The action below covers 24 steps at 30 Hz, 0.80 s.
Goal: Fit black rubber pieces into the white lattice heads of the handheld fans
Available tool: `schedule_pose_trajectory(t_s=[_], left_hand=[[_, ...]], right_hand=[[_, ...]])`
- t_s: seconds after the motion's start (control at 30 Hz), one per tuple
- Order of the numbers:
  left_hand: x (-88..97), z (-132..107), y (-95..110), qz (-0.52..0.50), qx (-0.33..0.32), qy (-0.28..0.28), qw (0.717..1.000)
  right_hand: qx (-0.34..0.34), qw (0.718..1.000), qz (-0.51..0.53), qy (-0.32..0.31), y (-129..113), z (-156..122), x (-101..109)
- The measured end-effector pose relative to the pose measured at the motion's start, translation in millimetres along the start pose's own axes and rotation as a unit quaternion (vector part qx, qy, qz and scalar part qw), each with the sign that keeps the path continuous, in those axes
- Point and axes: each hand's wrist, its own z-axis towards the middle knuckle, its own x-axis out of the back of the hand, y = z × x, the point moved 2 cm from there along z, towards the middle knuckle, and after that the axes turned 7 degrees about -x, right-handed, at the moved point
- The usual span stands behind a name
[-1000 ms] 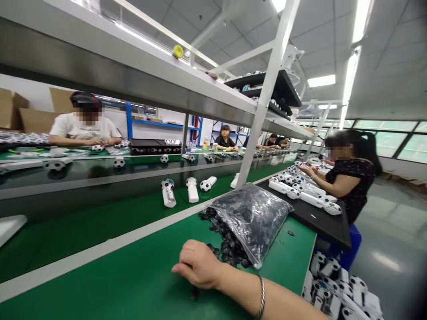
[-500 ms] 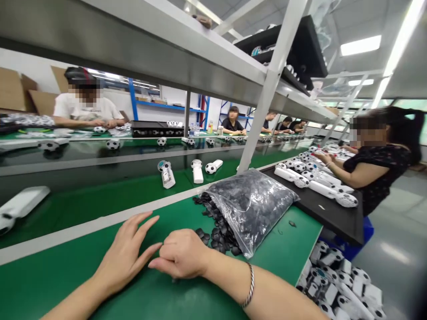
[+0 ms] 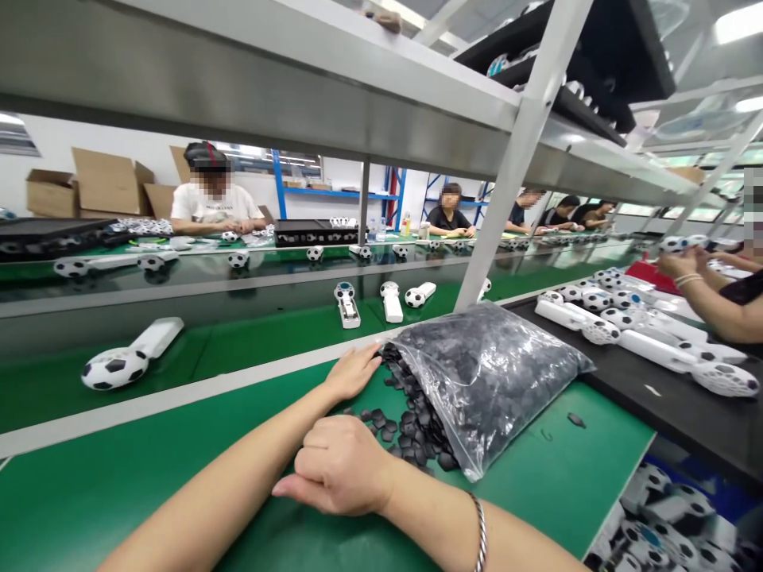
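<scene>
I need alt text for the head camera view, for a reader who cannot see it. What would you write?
The left hand and right hand rest on a green workbench beside small black pieces spilling from a clear plastic bag. To the right, a co-worker's hands are above white handheld items with football-patterned ends on a black bench.

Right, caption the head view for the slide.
Bare left hand and right hand beside small black polygonal pieces spilling from a clear plastic bag on a green workbench.
</scene>
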Motion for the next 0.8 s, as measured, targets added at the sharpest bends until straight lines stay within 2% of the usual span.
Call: schedule_pose_trajectory(t_s=[0.1, 0.23, 0.3, 0.4, 0.53, 0.67, 0.8], left_hand=[[-2.7, 0.3, 9.2, -0.025, -0.026, -0.033, 0.999], [4.3, -29.2, 23.1, -0.063, -0.074, -0.064, 0.993], [10.4, -40.4, 22.4, -0.096, -0.064, -0.021, 0.993], [19.1, -43.7, 6.9, -0.104, -0.01, 0.07, 0.992], [25.5, -35.8, -17.2, -0.073, 0.045, 0.105, 0.991], [25.0, -32.2, -15.3, -0.057, 0.03, 0.063, 0.996], [15.4, -38.8, 10.6, -0.05, -0.046, -0.053, 0.996]], right_hand=[[-0.007, 0.999, 0.014, -0.027, -3.2, 0.1, -0.9], [-0.02, 0.998, 0.048, -0.034, -9.2, -3.2, -1.5], [-0.035, 0.997, 0.07, -0.029, -11.1, -5.3, -1.4], [-0.054, 0.994, 0.091, -0.028, -11.9, -7.7, -1.2], [-0.064, 0.993, 0.088, -0.039, -11.9, -9.2, -2.1], [-0.048, 0.995, 0.068, -0.047, -12.3, -8.5, -3.8], [-0.029, 0.997, 0.056, -0.048, -12.8, -6.4, -4.9]])
